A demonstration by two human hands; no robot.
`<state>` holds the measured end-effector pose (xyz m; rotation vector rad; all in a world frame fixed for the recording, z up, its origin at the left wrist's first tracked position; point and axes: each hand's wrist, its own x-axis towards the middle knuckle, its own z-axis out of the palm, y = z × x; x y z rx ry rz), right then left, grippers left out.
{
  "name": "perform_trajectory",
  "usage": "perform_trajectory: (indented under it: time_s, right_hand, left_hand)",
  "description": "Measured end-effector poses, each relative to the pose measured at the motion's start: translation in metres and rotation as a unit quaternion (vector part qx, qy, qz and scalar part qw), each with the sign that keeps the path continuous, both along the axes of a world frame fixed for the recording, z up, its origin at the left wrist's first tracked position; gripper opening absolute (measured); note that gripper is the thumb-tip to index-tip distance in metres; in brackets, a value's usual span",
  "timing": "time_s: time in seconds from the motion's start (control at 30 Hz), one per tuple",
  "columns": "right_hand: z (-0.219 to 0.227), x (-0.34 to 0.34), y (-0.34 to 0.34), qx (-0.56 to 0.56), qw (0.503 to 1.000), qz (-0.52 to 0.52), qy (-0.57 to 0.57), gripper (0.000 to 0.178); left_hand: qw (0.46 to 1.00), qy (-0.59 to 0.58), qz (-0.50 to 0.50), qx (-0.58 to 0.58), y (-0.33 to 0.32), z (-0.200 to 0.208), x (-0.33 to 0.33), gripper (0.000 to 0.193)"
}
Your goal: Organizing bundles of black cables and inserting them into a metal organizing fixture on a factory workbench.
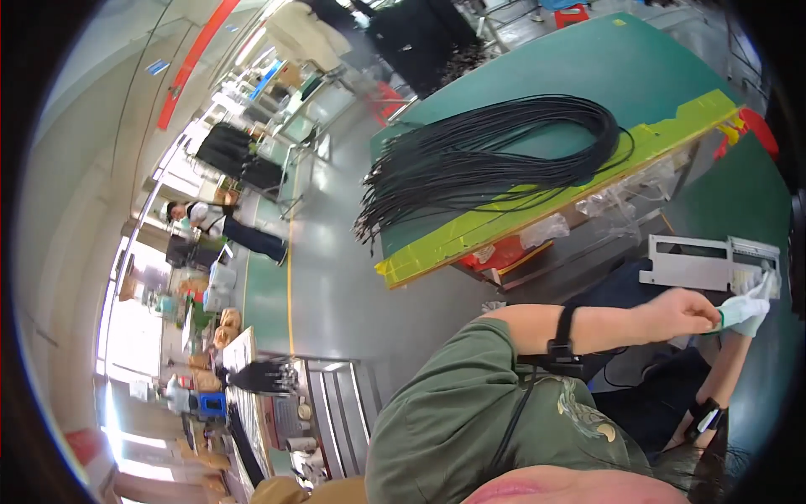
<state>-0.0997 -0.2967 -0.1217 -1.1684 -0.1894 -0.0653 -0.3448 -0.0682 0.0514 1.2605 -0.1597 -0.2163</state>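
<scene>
My left hand (677,313) is bare, with its fingertips closed together at the cuff of a white glove (744,312). The cuff has a green edge. That glove is on my right hand (750,307), whose fingers stretch out beside a silver-grey metal bracket (690,267) with rectangular openings. Whether the gloved fingers touch the bracket I cannot tell. Black straps circle both my forearms.
A long bundle of thin black cables (520,139) lies looped on a green table (651,63) with yellow tape along its edge. Clear plastic bags (613,204) hang below. A person (231,227) stands in the aisle. A metal rack (340,403) stands at lower middle.
</scene>
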Motion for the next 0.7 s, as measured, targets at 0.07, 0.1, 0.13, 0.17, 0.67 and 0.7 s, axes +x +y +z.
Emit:
perform_trajectory:
  time_s: [0.07,0.1,0.13,0.17,0.67,0.7]
  right_hand:
    - [0.005,-0.013,-0.013,-0.246,0.950,-0.135,-0.139,0.048]
    - [0.009,-0.013,0.001,-0.259,0.941,-0.175,-0.132,0.048]
    - [0.035,-0.029,0.029,-0.097,0.984,-0.151,0.009,0.046]
    - [0.061,-0.045,0.056,0.081,0.980,-0.125,0.135,0.044]
    - [0.089,-0.066,0.055,0.187,0.963,-0.039,0.191,0.027]
    - [0.080,-0.063,0.046,0.171,0.966,-0.046,0.189,0.030]
  left_hand:
    - [0.999,-0.006,-0.034,-0.038,0.019,0.045,-0.021,0.020]
    - [0.997,-0.023,-0.049,-0.054,0.032,0.059,-0.031,0.019]
    - [0.991,-0.103,-0.036,-0.074,0.042,0.079,-0.040,0.020]
    - [0.984,-0.137,-0.059,-0.093,0.055,0.101,-0.053,0.024]
    - [0.753,-0.372,-0.414,-0.351,0.005,0.143,-0.025,0.024]
    - [0.735,-0.359,-0.440,-0.370,0.006,0.144,-0.026,0.023]
